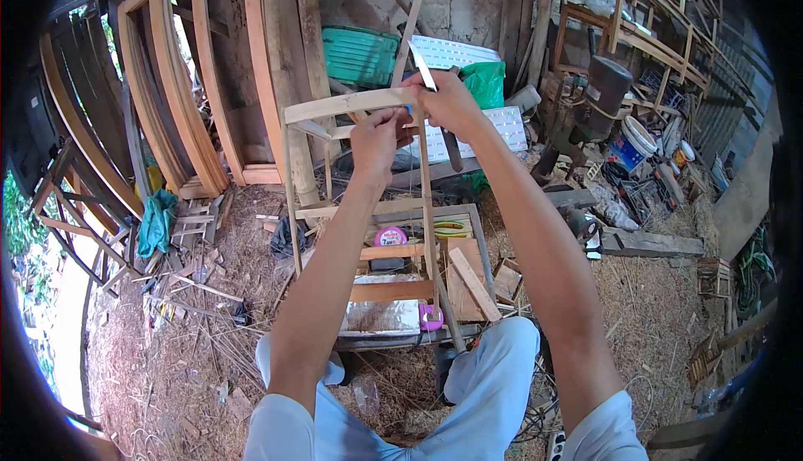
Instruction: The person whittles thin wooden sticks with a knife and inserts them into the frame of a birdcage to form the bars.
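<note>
A light wooden frame point(351, 104) with slender legs and crossbars stands upright in front of me. My left hand point(376, 139) is closed at the frame's top right corner, its fingers pinched beside a small blue thing point(409, 108); what they grip is too small to name. Just right of it, my right hand point(447, 101) is closed around a knife point(423, 66), whose pale blade points up and left above the corner. Below the hands, the frame's lower crossbars point(391, 252) are near a pink round container point(391, 236) and a pink tape measure point(431, 317).
Wooden door or window frames point(159, 84) lean at the left. A green crate point(360, 55) and a green bag point(483, 84) are behind the work. Buckets point(638, 136) and tools lie at the right. Wood shavings and scraps cover the ground point(226, 361).
</note>
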The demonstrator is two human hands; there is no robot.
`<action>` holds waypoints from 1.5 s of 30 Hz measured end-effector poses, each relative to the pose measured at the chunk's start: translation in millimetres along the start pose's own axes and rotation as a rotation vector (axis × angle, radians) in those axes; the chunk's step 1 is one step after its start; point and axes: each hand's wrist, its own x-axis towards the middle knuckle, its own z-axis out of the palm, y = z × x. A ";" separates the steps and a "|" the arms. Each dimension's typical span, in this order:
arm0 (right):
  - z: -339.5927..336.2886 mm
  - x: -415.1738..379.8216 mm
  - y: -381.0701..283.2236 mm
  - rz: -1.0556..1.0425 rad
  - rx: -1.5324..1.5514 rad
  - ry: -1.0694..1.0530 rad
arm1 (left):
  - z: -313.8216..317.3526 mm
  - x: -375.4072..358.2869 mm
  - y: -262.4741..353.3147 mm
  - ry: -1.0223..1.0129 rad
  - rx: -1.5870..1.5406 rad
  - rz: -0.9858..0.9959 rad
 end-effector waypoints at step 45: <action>73.6 -152.8 57.5 -0.048 -0.028 0.561 | -68.6 -168.3 -55.6 -0.223 0.803 0.225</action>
